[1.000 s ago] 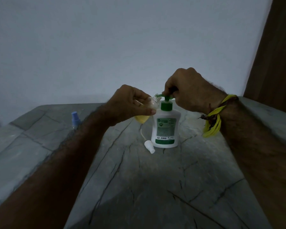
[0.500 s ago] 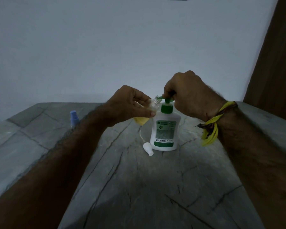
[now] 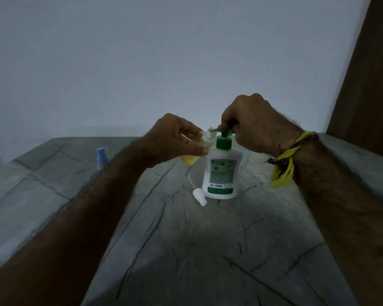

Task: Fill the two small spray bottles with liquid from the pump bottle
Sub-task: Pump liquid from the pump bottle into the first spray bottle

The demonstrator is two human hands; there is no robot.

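Left hand [image 3: 173, 140] fingers and thumb curled round a small clear spray bottle [image 3: 194, 152], held tilted in the air with its open neck up against the green spout of the pump bottle [image 3: 222, 171]; yellow liquid sits in the small bottle's lower part below the fingers. Right hand [image 3: 252, 124] fingers curled down over the green pump head [image 3: 224, 131], gripping it from above; fingertips mostly hidden behind the knuckles. Yellow and dark threads [image 3: 284, 160] tied round the right wrist, loose ends hanging. Pump bottle is white with a green collar and green band at the base, standing upright on the grey stone worktop [image 3: 186, 250], about mid-width and toward the far edge. White spray cap [image 3: 200, 196] with its thin dip tube lies on its side on the worktop, just beside the pump bottle's base on the left. Second small spray bottle [image 3: 101, 157] with a blue cap stands well apart toward the far left corner, partly hidden by the left forearm. Plain pale wall behind, brown wooden panel [image 3: 372, 74] at the right.
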